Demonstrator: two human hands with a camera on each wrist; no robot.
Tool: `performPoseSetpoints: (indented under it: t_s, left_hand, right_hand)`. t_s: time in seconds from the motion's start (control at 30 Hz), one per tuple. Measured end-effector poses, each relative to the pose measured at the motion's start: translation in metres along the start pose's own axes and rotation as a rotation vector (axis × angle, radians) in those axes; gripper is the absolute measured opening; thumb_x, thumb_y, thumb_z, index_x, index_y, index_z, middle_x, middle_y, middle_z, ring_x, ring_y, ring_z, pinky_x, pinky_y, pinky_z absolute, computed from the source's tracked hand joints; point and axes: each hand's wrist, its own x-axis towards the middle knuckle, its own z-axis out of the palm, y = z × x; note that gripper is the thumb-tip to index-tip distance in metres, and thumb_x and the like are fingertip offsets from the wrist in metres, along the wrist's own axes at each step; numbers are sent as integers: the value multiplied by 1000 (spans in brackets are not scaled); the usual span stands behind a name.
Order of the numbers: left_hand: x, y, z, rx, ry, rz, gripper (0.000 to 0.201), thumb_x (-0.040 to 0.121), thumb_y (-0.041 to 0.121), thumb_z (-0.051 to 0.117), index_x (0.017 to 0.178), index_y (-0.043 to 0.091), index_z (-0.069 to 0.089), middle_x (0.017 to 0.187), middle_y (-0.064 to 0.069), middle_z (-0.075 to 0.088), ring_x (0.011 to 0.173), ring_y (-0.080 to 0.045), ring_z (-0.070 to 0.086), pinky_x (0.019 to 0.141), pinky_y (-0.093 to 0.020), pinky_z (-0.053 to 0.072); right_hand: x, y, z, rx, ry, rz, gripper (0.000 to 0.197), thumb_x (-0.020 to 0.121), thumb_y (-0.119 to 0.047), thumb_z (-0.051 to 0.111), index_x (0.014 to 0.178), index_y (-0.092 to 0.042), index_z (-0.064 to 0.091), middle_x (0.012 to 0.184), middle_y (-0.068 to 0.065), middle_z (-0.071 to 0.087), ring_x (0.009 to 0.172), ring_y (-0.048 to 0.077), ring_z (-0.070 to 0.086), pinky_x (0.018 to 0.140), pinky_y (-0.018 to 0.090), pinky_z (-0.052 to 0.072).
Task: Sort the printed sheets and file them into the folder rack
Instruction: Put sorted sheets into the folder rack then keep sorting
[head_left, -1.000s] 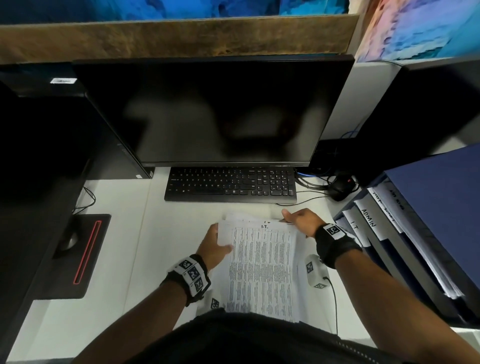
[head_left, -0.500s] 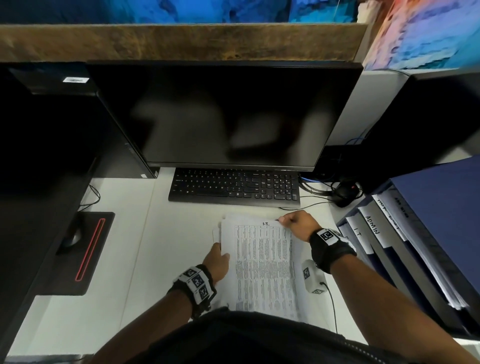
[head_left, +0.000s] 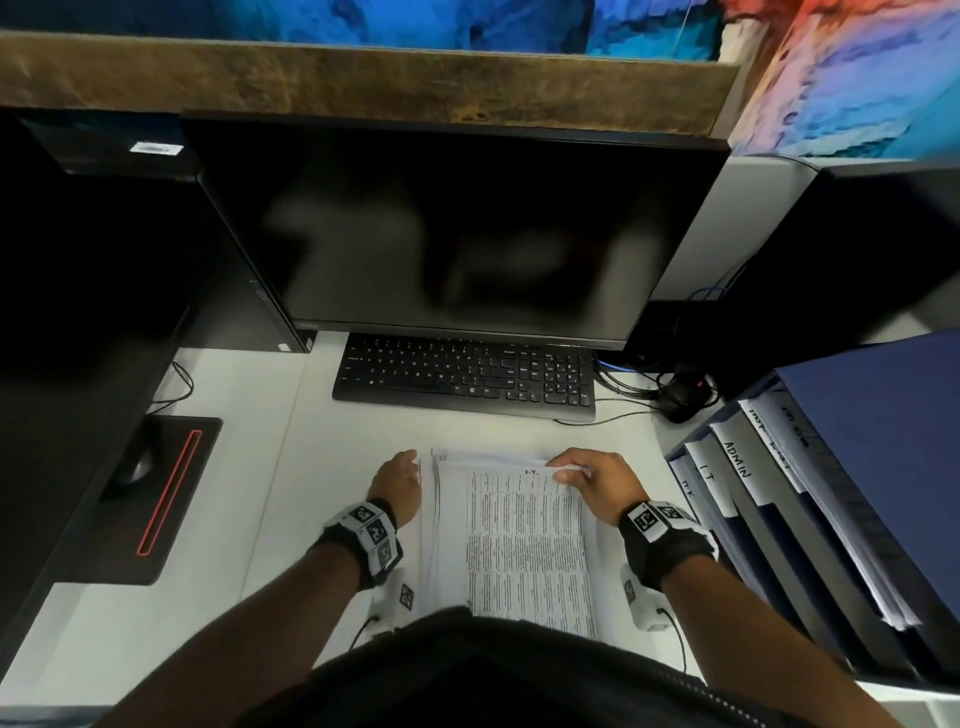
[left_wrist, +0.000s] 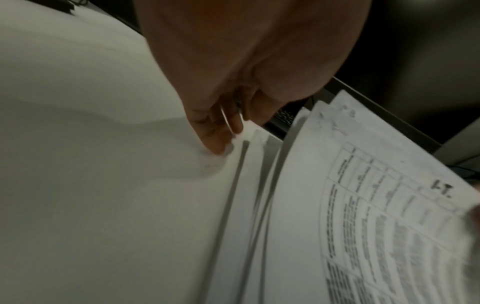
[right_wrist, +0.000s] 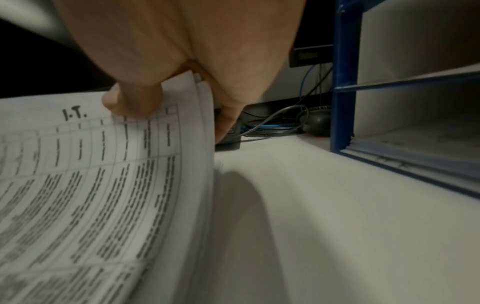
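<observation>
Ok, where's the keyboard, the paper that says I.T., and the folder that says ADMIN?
keyboard (head_left: 462, 382): head view, middle of the keys.
I.T. sheet (head_left: 522, 540): head view, middle of the printed page.
ADMIN folder (head_left: 737, 460): head view, on its white label.

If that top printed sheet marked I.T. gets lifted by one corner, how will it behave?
The white printed I.T. sheet probably flops: it already curves where the right hand pinches its corner. It likely slides easily, as the loose paper stack beneath is fanned. Probably very light.
</observation>
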Motion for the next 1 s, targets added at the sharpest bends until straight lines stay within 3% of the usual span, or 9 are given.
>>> performPoseSetpoints:
  t_s: [0.13,0.23,0.37,0.57,0.67,0.73,0.8,0.9,1.0]
  left_hand:
    - [8,4,-2,26,-24,52,36,97,16,39,132,13,48,135,-8,53,122,-25,51,103,-35,42]
    - [13,6,-5,11,1,97,25,95,17,46,116,15,59,118,-6,62,108,-24,58,91,-30,45]
    - [18,5,-10,-42,-28,90,8,91,18,56,94,24,60,101,-2,62,93,-23,60,87,-38,52]
    - [16,21,-13,-18,40,226,18,82,3,64,75,20,60,86,3,63,82,-13,58,67,-15,42]
    - [18,24,-18,56,-99,281,37,81,-11,51,95,21,65,88,5,62,85,-13,58,68,-10,42]
    - [18,26,-23,193,-237,372,49,80,-14,45,109,19,66,98,4,61,97,-11,55,83,-15,44]
    - [18,29,-27,268,-320,451,52,78,-18,43,109,15,69,102,4,58,101,-12,55,94,-25,45]
    - [16,35,-30,183,-500,464,56,74,-26,37,102,8,71,105,1,59,108,-17,58,101,-32,46]
    - [18,35,-33,105,-641,360,47,85,-15,39,94,18,72,109,8,63,107,-11,59,93,-36,49]
  right_hand:
    - [-3,-2,-3,-184,-5,-199,20,92,-25,59,109,-31,69,105,-12,69,92,6,63,80,15,41]
    - [-6,-3,-4,-196,-8,-264,21,89,-12,63,101,-27,71,104,-11,71,92,6,65,82,15,44]
    - [-11,4,-5,-214,-2,-338,25,85,-4,64,90,-28,71,93,-11,72,83,5,66,77,22,51]
    - [-13,3,-4,-305,78,-408,21,80,-5,70,88,-25,73,81,-10,72,76,10,63,77,21,42]
    - [-8,2,-1,-344,100,-420,21,81,-10,70,91,-29,73,91,-14,71,94,10,61,91,28,40]
    - [-5,2,-1,-365,112,-414,19,82,-13,70,92,-29,73,99,-15,71,113,9,56,101,26,29]
    - [-3,5,0,-392,98,-424,18,83,-15,69,93,-30,72,102,-16,71,126,8,47,110,32,22]
    - [-1,11,-1,-330,53,-418,19,84,-14,69,96,-28,71,107,-15,70,128,2,41,115,33,15]
    - [-5,7,-2,-220,-4,-336,22,86,-10,65,99,-26,71,108,-11,69,109,1,58,104,20,37]
